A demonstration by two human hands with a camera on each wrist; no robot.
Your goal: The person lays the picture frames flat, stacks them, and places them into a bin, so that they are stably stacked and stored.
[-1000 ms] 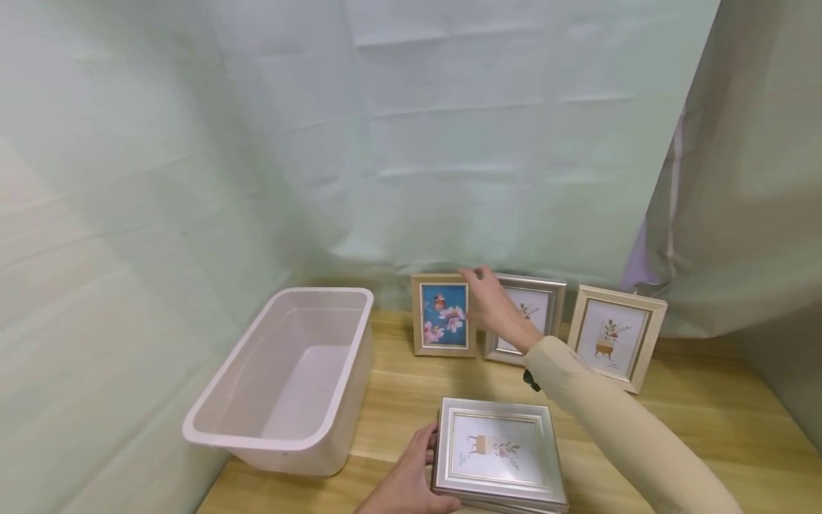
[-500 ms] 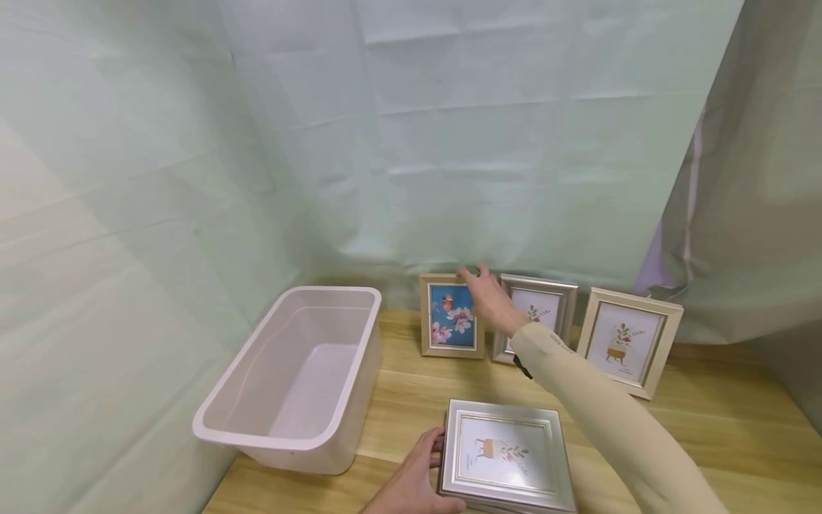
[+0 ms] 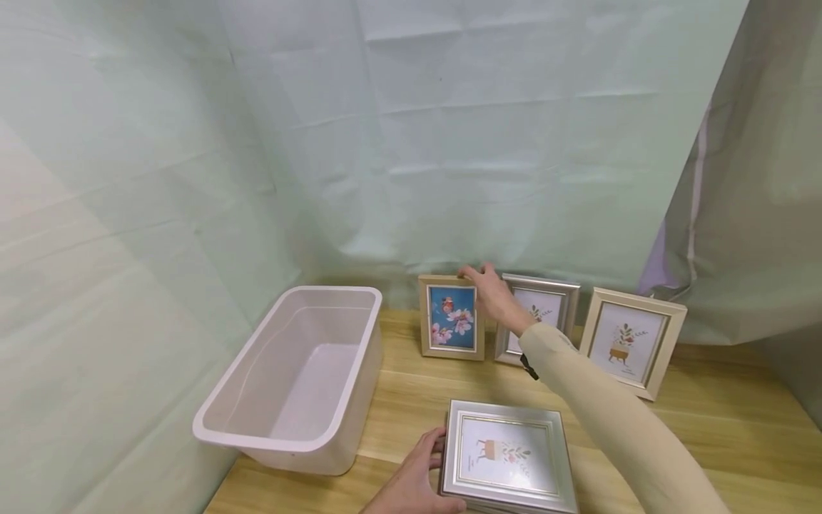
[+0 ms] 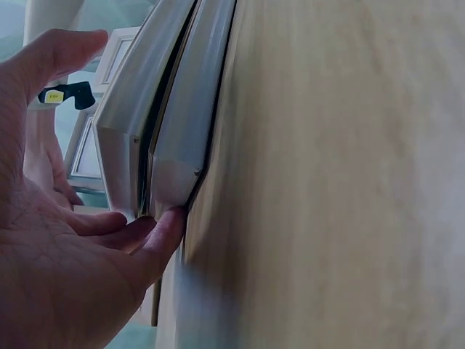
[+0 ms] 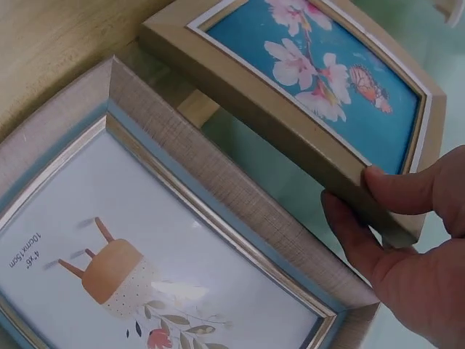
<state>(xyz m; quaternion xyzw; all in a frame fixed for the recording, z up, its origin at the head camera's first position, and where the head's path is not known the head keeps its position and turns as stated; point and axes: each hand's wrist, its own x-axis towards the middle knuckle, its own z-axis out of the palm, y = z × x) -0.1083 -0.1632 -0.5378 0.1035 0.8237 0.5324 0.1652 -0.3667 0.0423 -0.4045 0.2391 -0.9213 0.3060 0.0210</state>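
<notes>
A gold frame with a blue flower picture (image 3: 452, 318) stands upright at the back; my right hand (image 3: 491, 296) pinches its upper right corner. In the right wrist view the thumb and a finger of my right hand (image 5: 414, 225) lie on either side of that frame's edge (image 5: 276, 123). Just right of it stands a silver frame (image 3: 568, 303), partly behind my hand. Nearer lies a stack of silver frames (image 3: 507, 453), with my left hand (image 3: 417, 478) against its left side. In the left wrist view the fingers of my left hand (image 4: 80, 240) touch the stacked frames' edges (image 4: 189, 123), thumb raised apart.
A deep, pale plastic tub (image 3: 349, 414) stands on the wooden table (image 3: 392, 400) at the left. A light gold frame (image 3: 664, 339) leans upright at the right. Pale green cloth (image 3: 475, 143) hangs behind and at the left, with a greyish curtain (image 3: 764, 214) at the right.
The head view has shifted slightly, so things appear farther right. My right hand stays at the flower frame's upper corner, and my left hand stays beside the stack.
</notes>
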